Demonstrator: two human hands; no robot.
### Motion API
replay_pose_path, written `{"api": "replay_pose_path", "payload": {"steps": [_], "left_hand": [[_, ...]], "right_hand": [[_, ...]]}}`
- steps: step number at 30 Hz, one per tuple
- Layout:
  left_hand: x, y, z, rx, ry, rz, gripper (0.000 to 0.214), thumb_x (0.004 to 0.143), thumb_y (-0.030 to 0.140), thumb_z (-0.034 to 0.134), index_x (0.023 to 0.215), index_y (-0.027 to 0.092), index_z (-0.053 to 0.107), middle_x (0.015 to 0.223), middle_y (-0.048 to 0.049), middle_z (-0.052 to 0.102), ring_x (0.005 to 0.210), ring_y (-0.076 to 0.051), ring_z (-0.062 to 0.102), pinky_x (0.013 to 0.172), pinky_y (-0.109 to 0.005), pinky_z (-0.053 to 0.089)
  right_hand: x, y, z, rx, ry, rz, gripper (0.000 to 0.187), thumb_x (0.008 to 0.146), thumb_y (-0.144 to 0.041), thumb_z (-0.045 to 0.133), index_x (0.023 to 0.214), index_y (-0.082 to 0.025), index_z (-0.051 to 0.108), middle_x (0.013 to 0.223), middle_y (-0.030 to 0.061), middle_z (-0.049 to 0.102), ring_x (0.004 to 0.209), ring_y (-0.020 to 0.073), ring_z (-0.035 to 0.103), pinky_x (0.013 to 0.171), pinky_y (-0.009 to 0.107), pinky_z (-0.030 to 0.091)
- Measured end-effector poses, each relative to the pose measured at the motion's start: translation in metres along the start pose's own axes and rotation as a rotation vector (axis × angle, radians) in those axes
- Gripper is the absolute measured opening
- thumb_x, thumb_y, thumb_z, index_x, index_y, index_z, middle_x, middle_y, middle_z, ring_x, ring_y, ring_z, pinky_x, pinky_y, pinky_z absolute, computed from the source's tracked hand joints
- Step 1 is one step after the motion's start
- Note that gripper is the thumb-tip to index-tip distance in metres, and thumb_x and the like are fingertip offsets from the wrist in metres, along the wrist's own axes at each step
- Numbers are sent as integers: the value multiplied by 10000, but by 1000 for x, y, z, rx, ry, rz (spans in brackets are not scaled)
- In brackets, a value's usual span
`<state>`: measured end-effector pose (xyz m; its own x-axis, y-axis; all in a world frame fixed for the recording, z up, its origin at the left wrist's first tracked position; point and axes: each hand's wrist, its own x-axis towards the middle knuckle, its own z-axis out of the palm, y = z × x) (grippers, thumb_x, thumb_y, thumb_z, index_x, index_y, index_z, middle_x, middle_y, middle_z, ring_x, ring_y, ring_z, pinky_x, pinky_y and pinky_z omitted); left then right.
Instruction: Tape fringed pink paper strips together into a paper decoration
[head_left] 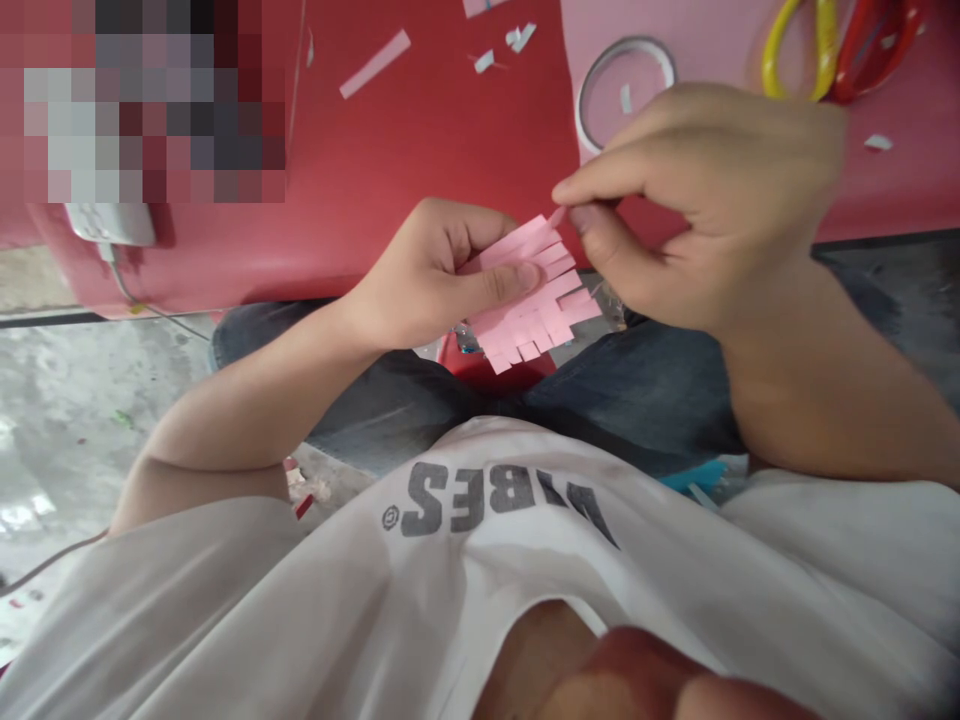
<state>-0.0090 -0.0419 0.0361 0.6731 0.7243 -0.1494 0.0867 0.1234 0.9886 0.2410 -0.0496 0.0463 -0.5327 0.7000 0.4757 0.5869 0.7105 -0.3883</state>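
Note:
A piece of pink paper [536,310] with slits cut along its edges is held above my lap. My left hand [450,275] grips it from the left, the thumb lying flat on top and the fingers behind it. At the paper's upper right corner, the thumb and forefinger of my right hand [675,205] pinch one of the cut paper strips. That strip's tip is partly hidden between the fingers. Several other strips along the right and lower edges stick out flat.
On the red table [442,160] lie a loose pink strip [375,64] and small paper scraps [517,40]. A roll of tape [589,80] and scissors with yellow and red handles [823,50] rest at the upper right. A white plug [112,220] with a cable is at the left.

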Motion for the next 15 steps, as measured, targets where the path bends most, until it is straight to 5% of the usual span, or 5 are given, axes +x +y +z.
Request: {"api": "replay_pose_path", "payload": {"steps": [5,15], "left_hand": [[3,-4,-2,6,19,39,526,852,607,837,699,148,631,587,24,500,530,-41,403,447,-220,279],[4,-8,-2,-59,-21,10,499,794,637,873,863,158,754,683,-35,633,596,-107,504,477,-258,383]], "right_hand": [[-1,-4,2,6,7,63,174,933,-239,677,1094,-296,709,988,-20,781,931,192,732,804,352,540],[-2,-2,3,-24,-31,54,116,938,-261,624,1042,-306,647,962,-8,752,901,205,696,816,386,542]]}}
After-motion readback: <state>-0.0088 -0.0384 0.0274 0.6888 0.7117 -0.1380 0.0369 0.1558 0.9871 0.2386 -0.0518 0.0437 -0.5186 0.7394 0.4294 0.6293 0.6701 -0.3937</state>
